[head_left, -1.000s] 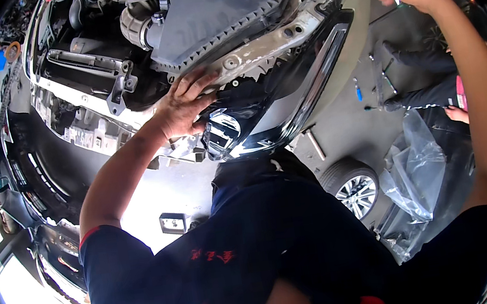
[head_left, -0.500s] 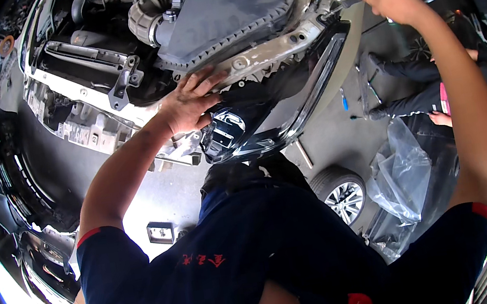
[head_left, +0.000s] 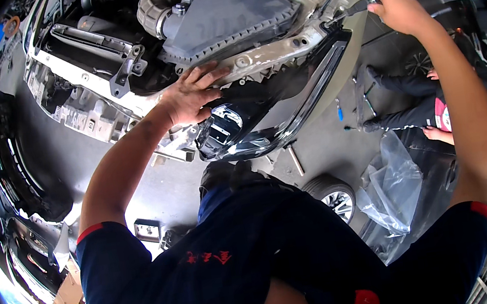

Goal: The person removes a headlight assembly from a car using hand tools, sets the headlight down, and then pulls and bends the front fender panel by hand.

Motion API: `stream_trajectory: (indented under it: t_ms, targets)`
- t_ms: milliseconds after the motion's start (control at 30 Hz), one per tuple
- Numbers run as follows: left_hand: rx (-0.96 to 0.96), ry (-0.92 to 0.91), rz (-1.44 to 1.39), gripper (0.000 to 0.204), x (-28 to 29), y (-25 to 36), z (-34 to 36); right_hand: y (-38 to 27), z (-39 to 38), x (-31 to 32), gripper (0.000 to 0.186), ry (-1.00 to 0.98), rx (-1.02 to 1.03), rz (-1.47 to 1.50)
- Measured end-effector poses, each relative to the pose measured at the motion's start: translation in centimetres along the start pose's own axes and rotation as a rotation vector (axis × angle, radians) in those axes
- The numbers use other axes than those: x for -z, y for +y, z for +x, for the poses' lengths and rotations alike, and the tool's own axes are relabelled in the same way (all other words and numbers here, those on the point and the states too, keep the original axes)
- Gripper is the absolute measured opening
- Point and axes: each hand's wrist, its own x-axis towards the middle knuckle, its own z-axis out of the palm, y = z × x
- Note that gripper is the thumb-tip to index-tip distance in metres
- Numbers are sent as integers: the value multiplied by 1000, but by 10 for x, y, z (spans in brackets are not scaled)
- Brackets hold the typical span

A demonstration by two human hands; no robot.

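Spread across the front cross panel of an opened car, my left hand lies with its fingers apart, over the inner top edge of the headlight. The headlight is dark and glossy, with a clear lens and a long tip running to the upper right. My right hand is closed around the handle end of a screwdriver. Its thin shaft points left to the panel's outer corner above the headlight tip; whether the tip touches a fastener is too small to tell.
A black air filter box fills the engine bay. Another person sits low at the right. A wheel, clear plastic sheeting and a blue-handled tool lie on the floor. A removed bumper stands at the left.
My right hand has shifted slightly right and down, still gripping the screwdriver, more of whose handle now shows. My left hand keeps its place on the panel. The view has moved a little.
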Motion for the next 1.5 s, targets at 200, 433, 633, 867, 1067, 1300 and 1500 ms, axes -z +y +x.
stream_trajectory:
  t_ms: [200,433,633,867,1067,1300,1500]
  targets:
    - [6,-2,31,54,-3,3,2,-8,8,-2,42,-447,-778,498]
    - [17,4,49,50,-2,7,0,-8,22,9,44,-528,-827,597]
    - [25,-28,50,50,2,10,4,3,-5,-17,41,102,-43,52]
    - [21,8,50,46,0,9,5,-11,-1,1,37,-326,-500,288]
    - [38,-81,85,50,0,8,11,21,-14,-15,36,-538,-995,981]
    - [16,3,56,47,1,5,6,-5,-12,-14,38,161,32,113]
    - [8,-24,64,48,-2,4,4,2,-5,-11,43,-296,-478,448]
